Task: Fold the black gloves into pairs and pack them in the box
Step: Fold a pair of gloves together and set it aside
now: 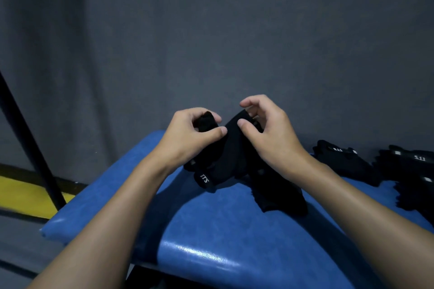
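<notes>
Head view: left hand (192, 136) and right hand (267, 131) both pinch the black gloves (234, 162) just above the desk's (211, 230) far edge. These are fingertip grips only, so the dangling lower half could slip free and undo the fold.

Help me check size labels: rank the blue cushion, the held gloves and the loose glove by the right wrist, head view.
1. blue cushion
2. held gloves
3. loose glove, though the right forearm hides part of it and it lies farther off, so this rank is unsure.
</notes>
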